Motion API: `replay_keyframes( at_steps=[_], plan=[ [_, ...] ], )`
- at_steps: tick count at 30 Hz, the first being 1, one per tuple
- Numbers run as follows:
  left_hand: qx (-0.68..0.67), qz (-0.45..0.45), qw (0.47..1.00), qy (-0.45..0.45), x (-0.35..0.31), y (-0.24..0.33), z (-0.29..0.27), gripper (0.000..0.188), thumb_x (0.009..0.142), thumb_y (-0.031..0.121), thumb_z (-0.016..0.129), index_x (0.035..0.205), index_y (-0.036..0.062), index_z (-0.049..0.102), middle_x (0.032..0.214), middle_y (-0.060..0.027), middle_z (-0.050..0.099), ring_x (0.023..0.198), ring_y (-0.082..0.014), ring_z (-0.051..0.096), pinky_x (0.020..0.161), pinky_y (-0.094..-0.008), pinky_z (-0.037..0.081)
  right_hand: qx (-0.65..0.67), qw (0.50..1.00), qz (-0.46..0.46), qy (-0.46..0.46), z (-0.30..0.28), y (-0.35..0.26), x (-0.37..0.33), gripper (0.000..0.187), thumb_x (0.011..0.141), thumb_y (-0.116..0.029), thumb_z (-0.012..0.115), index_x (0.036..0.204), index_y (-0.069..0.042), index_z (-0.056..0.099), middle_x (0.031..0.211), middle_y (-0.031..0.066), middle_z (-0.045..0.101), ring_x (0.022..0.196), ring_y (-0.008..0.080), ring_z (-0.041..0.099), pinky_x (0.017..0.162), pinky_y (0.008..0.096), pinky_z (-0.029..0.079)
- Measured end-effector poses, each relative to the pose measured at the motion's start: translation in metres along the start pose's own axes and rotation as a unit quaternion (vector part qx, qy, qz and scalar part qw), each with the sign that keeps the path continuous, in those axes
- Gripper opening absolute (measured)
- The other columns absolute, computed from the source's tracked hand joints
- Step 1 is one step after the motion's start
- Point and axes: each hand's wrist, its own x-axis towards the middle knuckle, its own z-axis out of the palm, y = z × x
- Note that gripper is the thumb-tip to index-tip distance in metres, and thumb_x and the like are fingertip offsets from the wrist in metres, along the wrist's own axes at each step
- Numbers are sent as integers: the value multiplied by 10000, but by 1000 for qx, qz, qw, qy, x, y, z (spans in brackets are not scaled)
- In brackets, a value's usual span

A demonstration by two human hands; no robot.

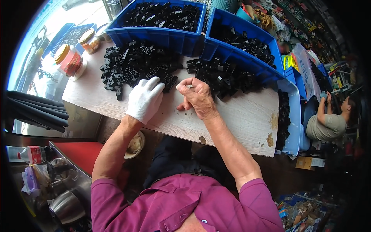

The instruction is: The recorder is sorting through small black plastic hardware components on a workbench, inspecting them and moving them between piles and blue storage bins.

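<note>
Purple shirt [185,205] fills the lower edge, and from its sleeves two bare forearms [234,147] reach up and inward over the pale table [239,120]. Both wrists are over its near part, and the hands sit close side by side with a small gap between them. White-gloved, the left hand [146,99] is back up, fingers bent and near one another, pointing toward the left pile [135,63] of black parts. Its palm and fingertips are hidden from above, so I cannot tell whether it grips anything. Ungloved, the right hand [198,97] has its index finger arched down to the thumb, the other fingers curled beneath; it may pinch something small, but none is clear. Just beyond it lies the right pile [224,79], also black parts, too jumbled to separate. Behind the piles stand the left bin [154,38] and right bin [239,52], both blue and heaped with black parts. Farther right, a seated person [328,123] appears sideways near the dark rim.
</note>
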Motion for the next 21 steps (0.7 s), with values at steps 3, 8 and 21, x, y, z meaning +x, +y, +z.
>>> replay_keyframes(
  at_steps=[3, 8, 21],
  plan=[
    [2, 17, 1000, 1, 0, 3, -1, 255, 807, 67, 703, 1061, 88, 682, 1106, -74, 648, 884, -300, 620, 721, -395, 542, -11, 1000, -9, 22, -8, -8, -21, 296, 939, -169, 760, 1113, 11, 604, 615, 6, 592, 449, 68, 525, 535, 346, 627],
    [-17, 61, 998, 8, 2, 16, -1, 177, 814, 69, 698, 985, 90, 658, 956, -49, 629, 830, -285, 606, 694, -397, 529, -34, 982, -21, 184, -37, -22, -53, 256, 920, -139, 753, 1079, 5, 614, 610, 8, 590, 409, 78, 511, 498, 359, 626],
    [-22, 48, 999, -8, 1, 23, 7, 150, 856, 74, 684, 1003, 101, 667, 885, -47, 660, 779, -282, 614, 682, -386, 533, -125, 903, 97, 399, -71, -29, -60, 343, 895, -299, 800, 1039, -16, 671, 674, 18, 584, 389, 103, 461, 426, 337, 552]
  ],
)
